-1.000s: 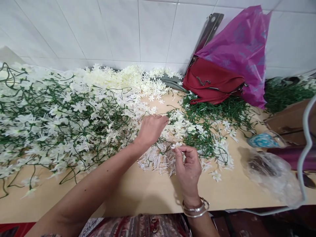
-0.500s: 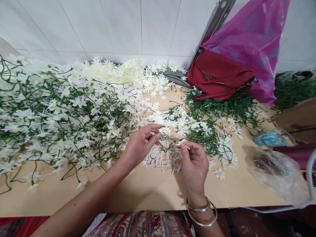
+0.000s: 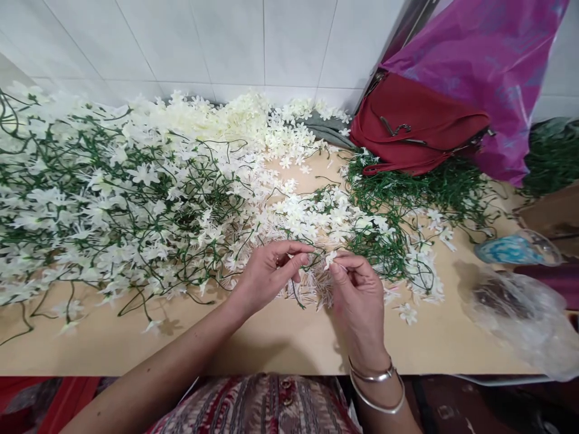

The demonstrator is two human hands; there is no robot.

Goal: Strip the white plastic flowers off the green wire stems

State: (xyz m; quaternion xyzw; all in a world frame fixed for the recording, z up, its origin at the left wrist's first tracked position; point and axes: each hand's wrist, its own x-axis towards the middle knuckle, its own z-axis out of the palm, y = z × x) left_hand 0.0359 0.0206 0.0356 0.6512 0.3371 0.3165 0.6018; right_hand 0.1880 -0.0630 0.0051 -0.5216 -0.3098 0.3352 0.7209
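Left hand (image 3: 266,274), right hand (image 3: 357,289) pinch white flower (image 3: 329,259).

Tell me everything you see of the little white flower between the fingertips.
The white flower is small, with narrow pointed petals, and looks artificial, plastic or fabric. The right hand pinches it at the fingertips, just above a heap of pale spiky pieces. The left hand pinches close beside it; whether it touches is unclear.
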